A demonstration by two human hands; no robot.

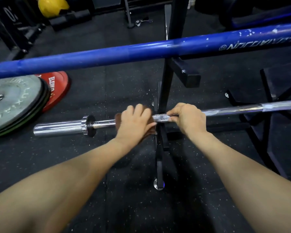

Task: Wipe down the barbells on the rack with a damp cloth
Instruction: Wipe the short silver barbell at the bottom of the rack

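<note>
— Head view: what surface is seen underfoot?

— A black rubber floor (128, 81) flecked with pale specks is shown, with seams between the mats. A gym room is suggested by what is laid on it: a grey weight plate (13, 103) stacked over darker plates at the left, and a red plate (57, 91) leaned behind it. A yellow ball (52, 5) is seen at the far top left among dark equipment.

— And the task's things?

— A chrome barbell (233, 109) is held across a low black rack (165, 84), its sleeve (57, 128) pointed left, above the floor. A blue barbell (124, 51) with scuffed paint is carried higher on the same rack, across the whole view.

— How are the hands placed?

— The left hand (136, 121) is wrapped over the chrome shaft just left of the rack upright, with a brown cloth (118, 121) gripped beneath it against the bar. The right hand (188, 118) is closed round the shaft just right of the upright, fingers curled over the top. A knurled stretch (161, 117) is left bare between the two hands.
</note>
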